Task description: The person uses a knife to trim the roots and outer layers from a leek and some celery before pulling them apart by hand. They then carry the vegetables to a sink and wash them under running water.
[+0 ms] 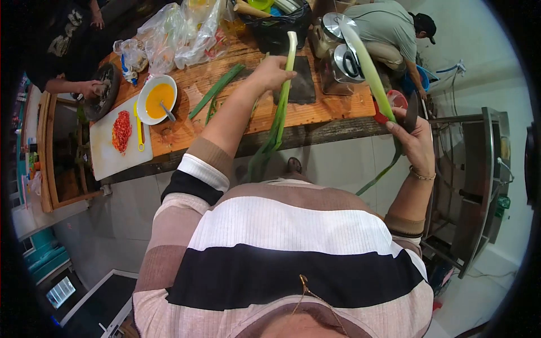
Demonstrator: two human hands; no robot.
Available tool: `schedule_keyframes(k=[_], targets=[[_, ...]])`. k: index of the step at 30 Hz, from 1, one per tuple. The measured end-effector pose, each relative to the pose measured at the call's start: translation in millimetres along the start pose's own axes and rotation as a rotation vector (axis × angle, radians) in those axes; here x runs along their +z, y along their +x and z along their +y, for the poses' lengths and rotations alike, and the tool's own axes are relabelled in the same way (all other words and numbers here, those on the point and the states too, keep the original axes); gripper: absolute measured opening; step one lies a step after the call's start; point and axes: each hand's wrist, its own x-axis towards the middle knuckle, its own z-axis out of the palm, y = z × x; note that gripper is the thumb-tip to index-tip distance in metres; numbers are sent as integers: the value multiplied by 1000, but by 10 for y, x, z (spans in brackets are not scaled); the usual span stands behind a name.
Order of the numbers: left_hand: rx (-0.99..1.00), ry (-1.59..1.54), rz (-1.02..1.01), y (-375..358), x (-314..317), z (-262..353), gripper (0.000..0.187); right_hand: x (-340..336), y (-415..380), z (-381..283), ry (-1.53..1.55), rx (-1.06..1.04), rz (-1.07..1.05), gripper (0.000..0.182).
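My left hand (273,73) is closed around a long leek (288,70), its white end up and its green leaves hanging below the table edge. On the right, my right hand (414,135) grips a thicker leek (369,70) whose pale end points up and away. A dark knife blade (412,112) and a red handle (380,115) show at the same hand, partly covered by the fingers. Cut green leaves (217,90) lie on the wooden table (338,107), left of my left forearm.
A white board (101,146) holds chopped red pieces (121,132) and a yellow peeler (140,132). Beside it stands a bowl of orange liquid (159,101). Plastic bags (191,34), a black bag (279,31) and glass jars (338,73) are farther back. Two other people are nearby, left and right.
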Motion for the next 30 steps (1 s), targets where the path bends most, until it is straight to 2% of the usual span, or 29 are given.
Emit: schedule_keyframes(k=[3, 8, 14, 17, 20, 24, 28, 30], targets=[[74, 51, 2, 61, 53, 238, 25, -49, 56, 123, 24, 13, 31, 25], [156, -206, 37, -163, 49, 478, 30, 62, 201, 260, 82, -46, 75, 23], [289, -344, 164, -849, -253, 697, 31, 469, 498, 300, 90, -186, 47, 20], [350, -311, 362, -1204, -368, 774, 32, 707, 662, 247, 175, -219, -15, 20], [472, -449, 523, -1449, -472, 733, 33, 890, 823, 180, 129, -274, -114, 18], [524, -438, 650, -1886, -592, 741, 36, 1070, 1008, -15, 427, -220, -109, 18], [555, -508, 618, -2257, -708, 651, 36, 1199, 1054, -251, 424, -122, -245, 15], [517, -518, 673, -2386, -756, 595, 36, 1396, 1111, -161, 452, -43, -342, 16]])
